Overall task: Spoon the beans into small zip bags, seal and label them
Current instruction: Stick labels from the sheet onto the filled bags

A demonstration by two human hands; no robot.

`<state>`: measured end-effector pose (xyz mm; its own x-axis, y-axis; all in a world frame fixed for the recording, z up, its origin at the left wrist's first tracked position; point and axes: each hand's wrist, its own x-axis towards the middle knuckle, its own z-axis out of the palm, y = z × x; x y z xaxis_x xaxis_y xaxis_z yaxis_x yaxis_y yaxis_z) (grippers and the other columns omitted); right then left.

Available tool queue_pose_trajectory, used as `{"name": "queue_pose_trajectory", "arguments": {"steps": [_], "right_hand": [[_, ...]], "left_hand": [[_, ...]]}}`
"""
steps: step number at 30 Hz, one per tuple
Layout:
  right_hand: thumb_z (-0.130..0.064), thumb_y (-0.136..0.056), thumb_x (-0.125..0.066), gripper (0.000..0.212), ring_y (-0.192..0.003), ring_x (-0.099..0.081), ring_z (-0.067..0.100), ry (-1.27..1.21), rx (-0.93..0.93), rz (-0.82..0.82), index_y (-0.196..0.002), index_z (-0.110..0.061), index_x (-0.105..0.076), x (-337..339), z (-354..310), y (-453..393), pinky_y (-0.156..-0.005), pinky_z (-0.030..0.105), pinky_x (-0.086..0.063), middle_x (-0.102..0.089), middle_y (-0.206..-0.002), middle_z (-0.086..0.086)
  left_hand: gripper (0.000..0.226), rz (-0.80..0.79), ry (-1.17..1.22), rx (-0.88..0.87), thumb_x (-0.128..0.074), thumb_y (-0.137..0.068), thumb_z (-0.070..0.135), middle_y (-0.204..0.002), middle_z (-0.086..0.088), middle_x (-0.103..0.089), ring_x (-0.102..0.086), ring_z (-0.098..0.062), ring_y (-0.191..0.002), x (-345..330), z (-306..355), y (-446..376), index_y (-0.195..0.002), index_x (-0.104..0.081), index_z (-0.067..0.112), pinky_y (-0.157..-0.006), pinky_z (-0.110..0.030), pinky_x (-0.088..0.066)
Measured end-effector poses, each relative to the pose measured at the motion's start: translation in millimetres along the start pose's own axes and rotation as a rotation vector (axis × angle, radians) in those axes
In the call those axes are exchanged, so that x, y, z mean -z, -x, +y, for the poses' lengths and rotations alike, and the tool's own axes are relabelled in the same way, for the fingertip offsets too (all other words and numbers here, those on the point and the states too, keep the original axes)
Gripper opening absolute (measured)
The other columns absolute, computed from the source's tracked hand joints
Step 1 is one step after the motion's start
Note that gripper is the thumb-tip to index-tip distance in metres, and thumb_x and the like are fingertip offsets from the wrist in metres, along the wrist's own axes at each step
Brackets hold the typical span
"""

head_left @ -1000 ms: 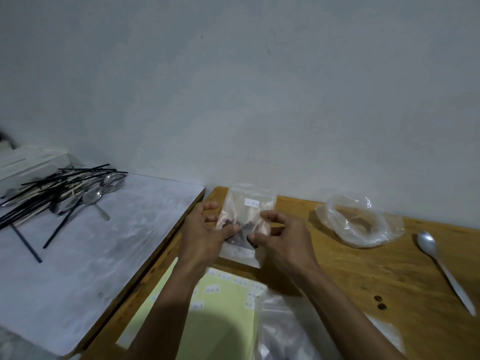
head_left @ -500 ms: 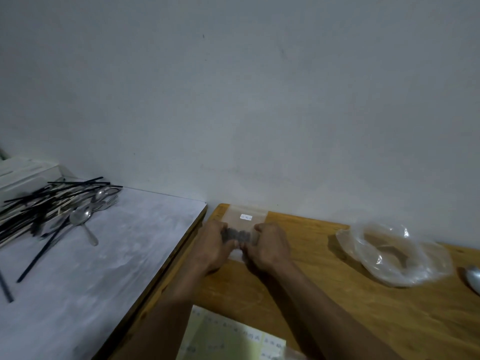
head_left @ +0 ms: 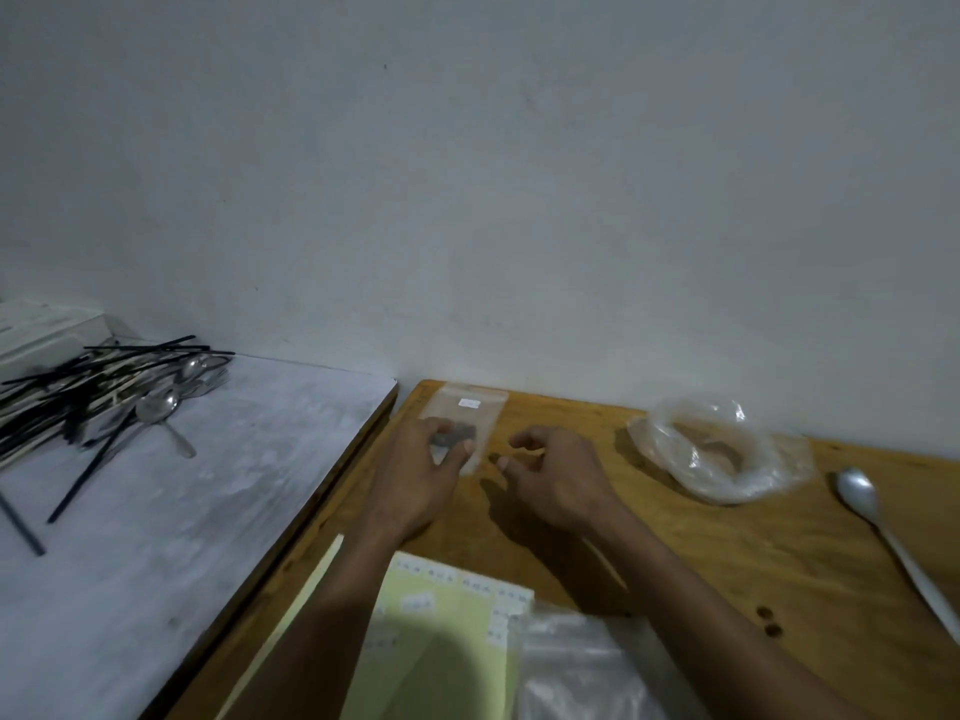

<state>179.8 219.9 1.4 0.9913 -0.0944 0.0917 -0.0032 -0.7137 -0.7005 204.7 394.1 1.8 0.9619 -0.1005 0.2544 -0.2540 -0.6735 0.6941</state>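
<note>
A small clear zip bag (head_left: pixel 470 407) with a white label and dark beans (head_left: pixel 460 433) inside lies flat at the far left corner of the wooden table (head_left: pixel 727 563). My left hand (head_left: pixel 415 480) rests on its lower part, with fingers and thumb touching the plastic. Just right of the bag, my right hand (head_left: pixel 556 480) hovers with loosely curled fingers and holds nothing. A larger rolled-down plastic bag (head_left: pixel 717 454) with beans sits to the right. Beside it lies a white spoon (head_left: pixel 883 532).
A yellow label sheet (head_left: pixel 441 641) and a stack of empty zip bags (head_left: pixel 587 667) lie near the front edge. Two loose beans (head_left: pixel 769 621) sit on the wood. On the white table (head_left: pixel 182 511) to the left is a pile of cutlery (head_left: pixel 104 397).
The bag went from held up in both hands to flat on the table. My right hand has let go and drawn to the right; my left hand stays on the bag.
</note>
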Motion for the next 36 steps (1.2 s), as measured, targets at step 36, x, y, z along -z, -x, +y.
{"name": "queue_pose_trajectory", "arguments": {"steps": [36], "right_hand": [[-0.035,-0.066,-0.092,0.029,-0.07,-0.066,0.0,0.061,0.081,-0.501,-0.088,-0.026,-0.076,67.4,43.6,108.8,-0.067,0.018,-0.054,-0.075,-0.081,-0.007]], "left_hand": [[0.052,-0.47,-0.2,0.071,-0.086,-0.062,0.061,-0.091,0.013,-0.06,-0.054,-0.002,-0.087,-3.8,49.7,134.5,-0.1,-0.064,0.033,-0.089,-0.034,-0.048]]}}
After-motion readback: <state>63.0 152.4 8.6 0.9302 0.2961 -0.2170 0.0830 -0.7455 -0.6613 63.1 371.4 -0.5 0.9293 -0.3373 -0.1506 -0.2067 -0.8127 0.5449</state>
